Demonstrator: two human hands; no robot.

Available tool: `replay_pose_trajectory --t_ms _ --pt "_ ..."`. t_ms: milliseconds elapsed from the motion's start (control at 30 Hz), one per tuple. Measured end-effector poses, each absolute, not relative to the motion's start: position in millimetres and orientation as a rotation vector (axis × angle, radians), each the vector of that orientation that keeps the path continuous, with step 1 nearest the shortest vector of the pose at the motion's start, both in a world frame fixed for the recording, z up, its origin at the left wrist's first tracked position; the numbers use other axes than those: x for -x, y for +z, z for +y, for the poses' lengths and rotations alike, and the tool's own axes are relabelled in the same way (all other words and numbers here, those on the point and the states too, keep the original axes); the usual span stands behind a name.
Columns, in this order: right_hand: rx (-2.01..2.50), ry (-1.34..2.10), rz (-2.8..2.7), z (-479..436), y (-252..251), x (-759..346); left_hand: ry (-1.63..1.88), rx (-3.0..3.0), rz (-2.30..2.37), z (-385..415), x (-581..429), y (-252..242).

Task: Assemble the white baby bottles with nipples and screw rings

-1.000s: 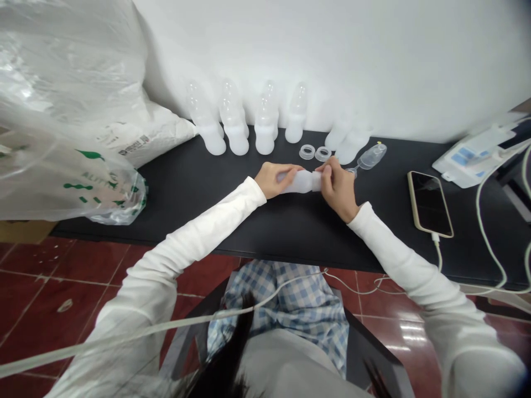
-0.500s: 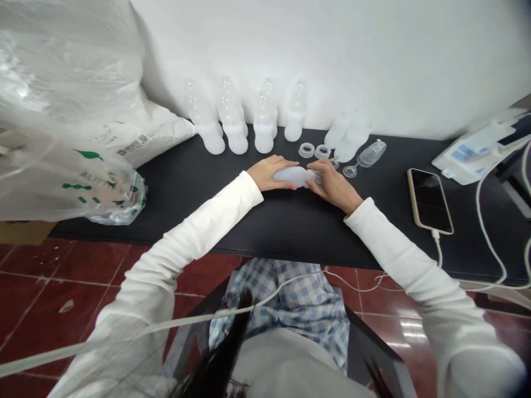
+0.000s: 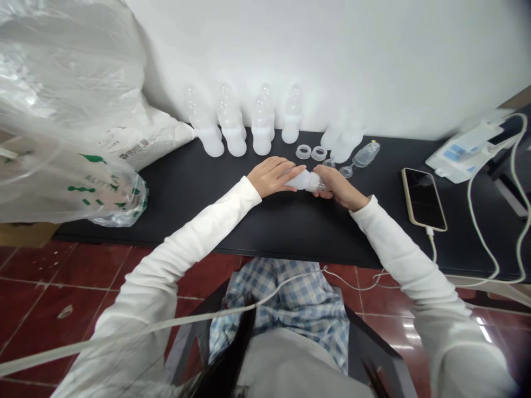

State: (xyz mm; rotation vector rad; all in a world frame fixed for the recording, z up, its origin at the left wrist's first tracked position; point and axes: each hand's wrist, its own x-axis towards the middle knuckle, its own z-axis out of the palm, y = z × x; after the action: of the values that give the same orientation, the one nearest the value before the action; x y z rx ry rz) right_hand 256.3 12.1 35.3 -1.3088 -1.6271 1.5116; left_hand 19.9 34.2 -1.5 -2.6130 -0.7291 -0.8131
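A baby bottle (image 3: 302, 179) of milky white plastic with a clear cap lies sideways above the black table (image 3: 249, 224). My left hand (image 3: 271, 176) is wrapped round its white body. My right hand (image 3: 335, 183) grips the capped end, its fingers partly covering the clear part. Just beyond the hands lie two translucent collar rings (image 3: 303, 151). Close to my right hand are a clear cap with a yellow tip (image 3: 366, 154) and small clear round pieces (image 3: 345, 172). White bottle bodies without clear tops (image 3: 346, 145) stand behind them.
Several capped bottles (image 3: 237, 142) stand in rows along the white wall. Plastic bags (image 3: 112, 182) fill the left end of the table. At right lie a phone (image 3: 423, 199) on a charging cable and a white device (image 3: 464, 152). A cable (image 3: 186, 319) crosses over my lap.
My right hand has turned and its fingers now wrap round the capped end. My left fingers have shifted over the bottle body. The view has moved slightly.
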Motion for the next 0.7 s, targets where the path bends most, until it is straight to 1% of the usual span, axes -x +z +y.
replay_pose_trajectory --t_ms 33,100,167,267,300,367,433,500,700 --pt "1.276 1.477 -1.658 12 36 -258 -0.829 2.618 -0.749 33 -20 -1" --pt "1.212 1.25 -1.734 13 35 -262 -0.88 2.626 -0.865 29 -18 1" --pt "1.166 0.882 -1.815 17 29 -268 -0.977 2.577 -1.076 25 -12 2" --pt "1.097 0.225 -1.957 26 20 -279 -1.194 2.324 -1.455 18 7 -1" --pt "1.082 0.066 -1.996 30 17 -283 -1.265 2.217 -1.565 16 16 -3" --pt "1.084 -0.147 -2.053 36 13 -288 -1.39 2.056 -1.747 14 36 -11" --pt "1.107 -0.261 -2.114 41 9 -289 -1.542 1.97 -1.886 13 57 -20" --pt "1.152 -0.304 -2.178 43 6 -287 -1.631 1.901 -1.998 13 76 -28" --pt "1.323 -0.293 -2.223 40 1 -279 -1.654 1.752 -2.148 21 101 -35"
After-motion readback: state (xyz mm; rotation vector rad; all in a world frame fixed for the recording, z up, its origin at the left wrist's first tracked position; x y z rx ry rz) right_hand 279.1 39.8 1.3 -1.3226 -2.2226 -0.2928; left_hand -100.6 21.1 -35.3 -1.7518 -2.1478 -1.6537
